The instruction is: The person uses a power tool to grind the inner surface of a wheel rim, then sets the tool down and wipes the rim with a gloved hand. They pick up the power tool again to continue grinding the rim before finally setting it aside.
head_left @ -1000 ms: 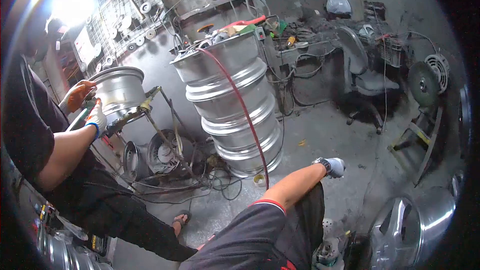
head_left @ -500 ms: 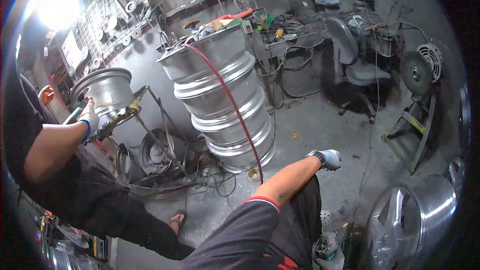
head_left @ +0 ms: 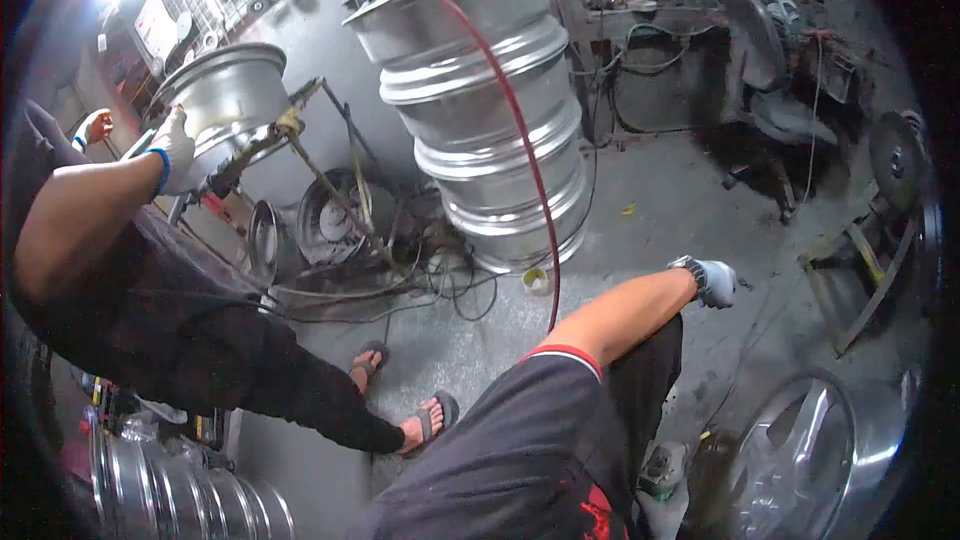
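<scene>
My left hand (head_left: 717, 283), in a pale glove, hangs past my bent knee. Its fingers look curled in, and nothing shows in them. A watch (head_left: 686, 265) sits on that wrist, and the forearm lies over my dark-clothed leg. My right hand is out of view. Below and to the right of my left hand stands a spoked alloy wheel (head_left: 795, 460). At the left, a co-worker's gloved hand (head_left: 176, 148) is at a bare wheel rim (head_left: 232, 90) held on a metal stand (head_left: 290, 130); the co-worker's other hand (head_left: 98, 127) is behind it.
A tall stack of silver rims (head_left: 490, 130) stands ahead, a red hose (head_left: 508, 100) hanging down its front. Cables (head_left: 340, 298) lie across the floor by the co-worker's sandalled feet (head_left: 427, 425). An office chair (head_left: 765, 65) and a disc on a frame (head_left: 897, 162) are at the right.
My view has tilted down and shifted left, so most things sit lower-angled and farther right. More of the co-worker's feet shows. My left hand stays past the knee.
</scene>
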The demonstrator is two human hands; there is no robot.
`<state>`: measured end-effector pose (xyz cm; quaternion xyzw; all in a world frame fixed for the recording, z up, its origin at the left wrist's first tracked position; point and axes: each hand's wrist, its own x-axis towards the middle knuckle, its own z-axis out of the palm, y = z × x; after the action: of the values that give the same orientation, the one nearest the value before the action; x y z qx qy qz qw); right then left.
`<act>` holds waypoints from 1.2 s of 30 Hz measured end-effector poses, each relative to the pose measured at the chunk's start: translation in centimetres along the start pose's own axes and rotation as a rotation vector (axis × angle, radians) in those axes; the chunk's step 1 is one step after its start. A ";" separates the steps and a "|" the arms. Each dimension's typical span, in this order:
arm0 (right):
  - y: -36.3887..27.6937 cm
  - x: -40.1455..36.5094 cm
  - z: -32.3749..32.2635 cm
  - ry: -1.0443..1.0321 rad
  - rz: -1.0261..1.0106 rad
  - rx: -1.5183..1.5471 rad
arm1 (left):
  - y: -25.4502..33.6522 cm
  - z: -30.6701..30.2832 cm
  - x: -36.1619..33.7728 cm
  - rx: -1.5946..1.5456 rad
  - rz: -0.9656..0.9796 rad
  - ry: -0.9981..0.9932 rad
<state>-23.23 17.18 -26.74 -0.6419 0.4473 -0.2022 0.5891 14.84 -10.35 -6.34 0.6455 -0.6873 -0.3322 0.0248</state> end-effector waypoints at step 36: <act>-6.8 -1.3 1.5 0.192 -0.051 0.005 | 0.7 -1.0 -2.1 -0.050 -0.008 0.065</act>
<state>-20.45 18.45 -20.39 -0.6293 0.4844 -0.2790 0.5399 15.03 -8.87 -4.36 0.6579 -0.6750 -0.3283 0.0616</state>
